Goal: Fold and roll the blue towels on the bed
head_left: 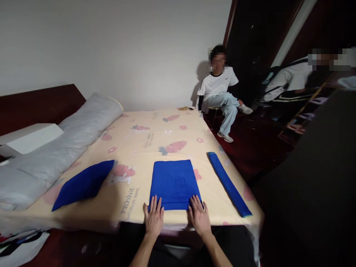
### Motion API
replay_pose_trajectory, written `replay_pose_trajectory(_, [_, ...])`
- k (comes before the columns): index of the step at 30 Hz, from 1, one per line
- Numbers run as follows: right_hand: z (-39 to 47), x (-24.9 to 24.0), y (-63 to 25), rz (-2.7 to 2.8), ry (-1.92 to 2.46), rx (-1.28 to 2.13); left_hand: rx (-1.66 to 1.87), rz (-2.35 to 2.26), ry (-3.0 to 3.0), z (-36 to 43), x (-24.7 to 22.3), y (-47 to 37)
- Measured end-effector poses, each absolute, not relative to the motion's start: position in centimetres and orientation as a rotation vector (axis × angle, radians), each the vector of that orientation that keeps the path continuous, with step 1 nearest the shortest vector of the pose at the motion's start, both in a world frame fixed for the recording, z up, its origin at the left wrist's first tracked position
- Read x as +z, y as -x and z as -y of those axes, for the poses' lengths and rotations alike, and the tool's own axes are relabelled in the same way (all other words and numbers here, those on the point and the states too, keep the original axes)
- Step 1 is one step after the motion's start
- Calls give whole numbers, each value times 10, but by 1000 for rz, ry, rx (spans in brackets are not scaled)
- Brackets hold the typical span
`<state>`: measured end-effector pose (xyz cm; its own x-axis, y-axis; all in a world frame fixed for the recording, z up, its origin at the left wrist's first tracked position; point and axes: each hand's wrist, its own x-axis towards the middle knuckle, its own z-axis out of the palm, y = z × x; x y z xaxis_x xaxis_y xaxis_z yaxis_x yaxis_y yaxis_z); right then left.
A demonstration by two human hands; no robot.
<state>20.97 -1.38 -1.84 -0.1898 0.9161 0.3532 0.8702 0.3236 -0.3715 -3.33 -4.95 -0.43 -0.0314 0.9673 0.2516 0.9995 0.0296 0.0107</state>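
A blue cloth (174, 180), folded into a near square, lies flat on the bed in front of me. My left hand (154, 217) rests on its near left corner, fingers stretched out. On the near right corner lies my right hand (199, 215), its fingers also extended flat. A narrow strip along the cloth's near edge shows a fold line between the hands. To the right is a long, narrow rolled or folded blue cloth (229, 185). Another blue cloth (83, 185) lies off to the left, pointed at its ends.
The bed (155, 142) has a cream sheet with rabbit and carrot prints. A long grey bedding roll (83, 122) runs along the left, with a white box (33, 135) by it. One person (219, 83) sits beyond the far right corner; another person (292, 79) is farther right.
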Motion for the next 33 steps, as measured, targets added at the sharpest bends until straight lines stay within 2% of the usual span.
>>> replay_pose_trajectory(5, [13,1,-164,2370,1239,388,-374,1917,2327,32,-7,-11])
replay_pose_trajectory(7, [8,2,-158,2405,1239,461,-373,1899,2369,27,-7,-13])
replay_pose_trajectory(13, [-11,-18,-208,2096,1678,256,-291,2047,2146,30,-5,41])
replay_pose_trajectory(17, [-7,-15,-208,2075,1677,207,-341,2093,2002,31,-9,33])
replay_pose_trajectory(22, [9,9,-173,2341,1284,501,-430,1883,2302,30,-14,-4])
replay_pose_trajectory(26, [13,13,-190,2284,1317,670,-407,1920,2450,35,-1,7])
replay_pose_trajectory(33, [22,9,-237,2173,1345,449,-639,1862,2305,55,15,25])
